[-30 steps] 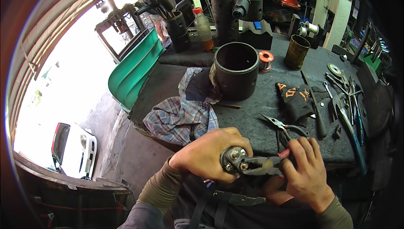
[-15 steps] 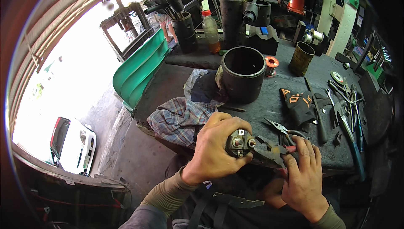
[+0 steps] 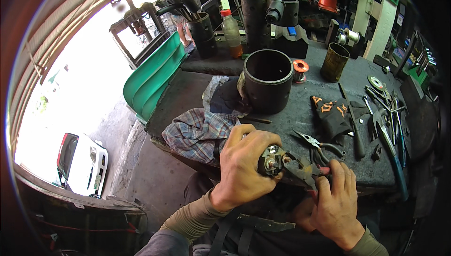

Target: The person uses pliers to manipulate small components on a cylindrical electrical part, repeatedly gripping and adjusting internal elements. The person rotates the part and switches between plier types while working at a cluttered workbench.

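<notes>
My left hand [image 3: 245, 167] is wrapped round a dark cylindrical starter solenoid [image 3: 269, 165], its end with two metal terminal studs turned up toward me. Fingers of my right hand [image 3: 337, 203] close on the red handles of a pair of worn pliers [image 3: 306, 175]. The jaws of these pliers reach the right-hand stud of the solenoid; whether they grip it firmly is hard to make out. Both hands are just off the bench's front edge. Behind the pliers, a pair of long-nose pliers [image 3: 307, 139] with dark handles lies on the bench.
On the dark bench [image 3: 293, 110] stand a wide black metal cylinder [image 3: 268, 86], a solder spool [image 3: 300, 71] and a rusty can [image 3: 334, 63]. A plaid cloth [image 3: 199, 133] lies at the left, a black cloth [image 3: 331, 115] at the right. Several hand tools lie beyond it, near blue-handled cutters [image 3: 394, 157].
The solenoid has tilted and shifted slightly right in my left hand, and the pliers' jaws have come onto its right-hand stud. The whole view has shifted a little.
</notes>
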Action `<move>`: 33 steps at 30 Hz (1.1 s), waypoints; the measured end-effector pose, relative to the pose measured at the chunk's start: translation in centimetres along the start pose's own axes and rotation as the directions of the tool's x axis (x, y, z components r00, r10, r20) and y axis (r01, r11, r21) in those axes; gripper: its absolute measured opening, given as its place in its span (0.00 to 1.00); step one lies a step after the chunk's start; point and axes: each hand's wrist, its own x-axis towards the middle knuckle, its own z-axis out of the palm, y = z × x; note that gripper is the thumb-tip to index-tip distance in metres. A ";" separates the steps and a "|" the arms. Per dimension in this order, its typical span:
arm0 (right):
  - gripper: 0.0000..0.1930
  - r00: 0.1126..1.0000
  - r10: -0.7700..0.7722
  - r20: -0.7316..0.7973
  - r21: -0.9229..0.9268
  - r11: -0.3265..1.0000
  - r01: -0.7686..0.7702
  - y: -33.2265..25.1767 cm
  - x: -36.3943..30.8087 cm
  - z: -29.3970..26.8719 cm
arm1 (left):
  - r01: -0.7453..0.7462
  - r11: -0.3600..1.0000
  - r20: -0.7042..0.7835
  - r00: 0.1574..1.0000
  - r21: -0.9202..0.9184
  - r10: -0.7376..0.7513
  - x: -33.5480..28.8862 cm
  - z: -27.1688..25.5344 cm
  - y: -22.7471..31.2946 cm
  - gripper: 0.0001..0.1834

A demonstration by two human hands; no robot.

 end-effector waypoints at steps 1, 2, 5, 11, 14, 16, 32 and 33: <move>0.21 1.000 -0.019 -0.006 -0.010 1.000 0.019 0.2 -0.1 0.0 | 0.012 0.999 0.052 0.999 -0.030 -0.011 0.0 -0.2 0.1 0.29; 0.21 0.999 -0.039 -0.013 -0.020 0.999 0.038 0.5 -0.1 0.1 | 0.027 0.998 0.103 0.994 -0.058 -0.021 0.1 -0.6 0.2 0.28; 0.21 0.992 -0.129 -0.011 -0.067 0.990 0.128 1.4 -0.1 -0.1 | 0.105 0.964 0.351 0.936 -0.246 -0.012 0.3 -1.7 -0.9 0.27; 0.25 0.947 -0.320 -0.027 -0.102 0.943 0.316 2.7 0.4 -0.5 | 0.252 0.866 0.693 0.707 -0.431 0.139 1.4 -3.8 -2.1 0.27; 0.24 0.970 -0.240 -0.037 -0.059 0.969 0.238 2.3 0.7 -1.0 | 0.187 0.892 0.592 0.799 -0.411 0.105 0.9 -3.8 -2.0 0.25; 0.22 0.982 -0.185 -0.047 -0.059 0.981 0.182 2.1 0.5 -1.0 | 0.214 0.905 0.531 0.847 -0.369 0.016 0.8 -3.9 -2.1 0.22; 0.22 1.000 0.003 0.024 0.036 0.999 -0.004 -0.2 0.5 -0.4 | 0.050 0.999 0.013 0.999 -0.022 -0.049 -0.2 -0.3 0.1 0.28; 0.21 1.000 0.006 0.022 0.024 1.000 -0.007 -0.3 0.4 -0.3 | 0.037 0.999 0.002 0.999 0.008 -0.037 -0.2 -0.2 0.2 0.28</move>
